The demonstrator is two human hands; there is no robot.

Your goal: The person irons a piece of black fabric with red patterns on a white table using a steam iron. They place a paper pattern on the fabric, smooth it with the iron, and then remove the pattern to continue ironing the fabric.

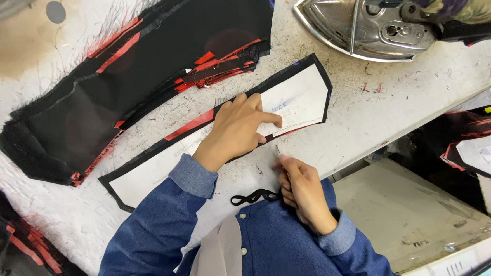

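A long white paper pattern [302, 96] lies on a black fabric piece [145, 154] with red trim, spread across the white padded table [378, 108]. My left hand [238, 128] presses flat on the pattern near its middle, fingers pointing right. My right hand [301, 192] is closed near the table's front edge, close to my chest, pinching a thin pointed tool [277, 151] whose tip stands just below the fabric's edge. A small black looped object [254, 197] sits by my right hand against my blue shirt.
A stack of black fabric pieces with red edges [141, 65] lies at the upper left. A metal iron [362, 20] rests at the top right. More black fabric [21, 245] lies at the lower left. A white box [418, 218] and another patterned piece [484, 150] sit below the table at the right.
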